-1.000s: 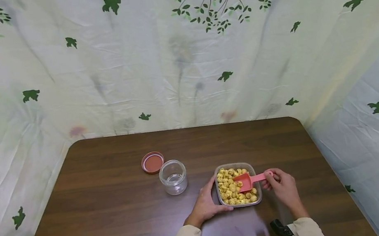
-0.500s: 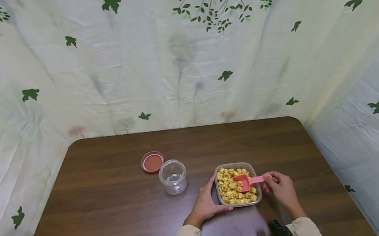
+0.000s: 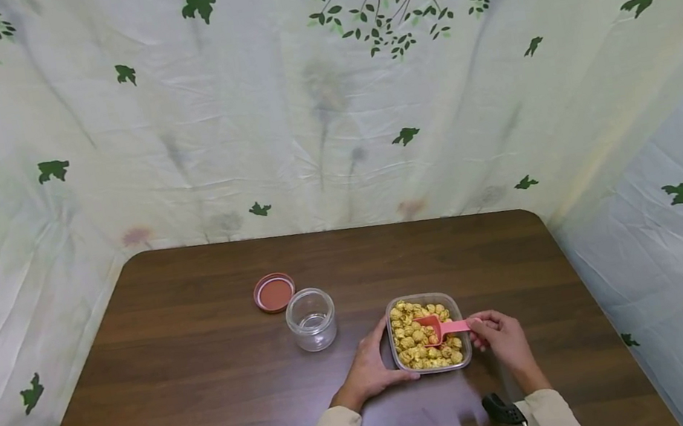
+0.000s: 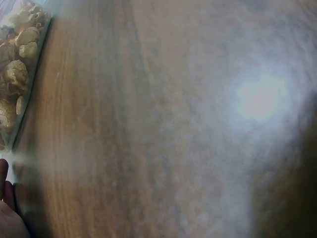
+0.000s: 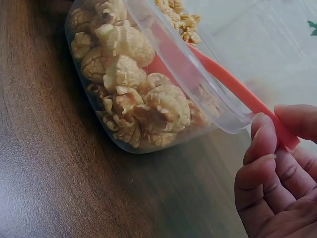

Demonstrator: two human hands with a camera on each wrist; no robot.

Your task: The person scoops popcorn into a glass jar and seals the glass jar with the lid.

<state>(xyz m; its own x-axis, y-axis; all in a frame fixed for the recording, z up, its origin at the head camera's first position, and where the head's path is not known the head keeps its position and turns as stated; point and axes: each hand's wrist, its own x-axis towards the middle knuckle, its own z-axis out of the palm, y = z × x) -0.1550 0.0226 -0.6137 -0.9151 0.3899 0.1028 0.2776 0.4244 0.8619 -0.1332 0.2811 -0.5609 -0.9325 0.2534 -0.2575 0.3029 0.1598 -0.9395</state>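
A clear plastic container (image 3: 436, 370) full of golden popcorn (image 3: 411, 352) stands on the table right of centre. My left hand (image 3: 368, 373) holds its left side, fingers along the wall and thumb at the near edge. Between thumb and fingers, my right hand (image 3: 507, 342) pinches the handle end of a pink scoop (image 3: 454, 327). The scoop's head lies among the popcorn, partly buried. In the right wrist view the scoop handle (image 5: 233, 87) slants over the container's rim. Only the container's edge and some popcorn (image 4: 16, 74) show in the left wrist view.
Left of the container stands a clear jar (image 3: 313, 327) with no lid on it. A reddish round lid (image 3: 274, 293) lies just behind the jar. The brown wooden table (image 3: 194, 388) meets a leaf-printed curtain (image 3: 299, 122) at the back.
My right hand has moved slightly left, pushing the scoop further into the popcorn. The left hand, container, jar and lid have stayed in place.
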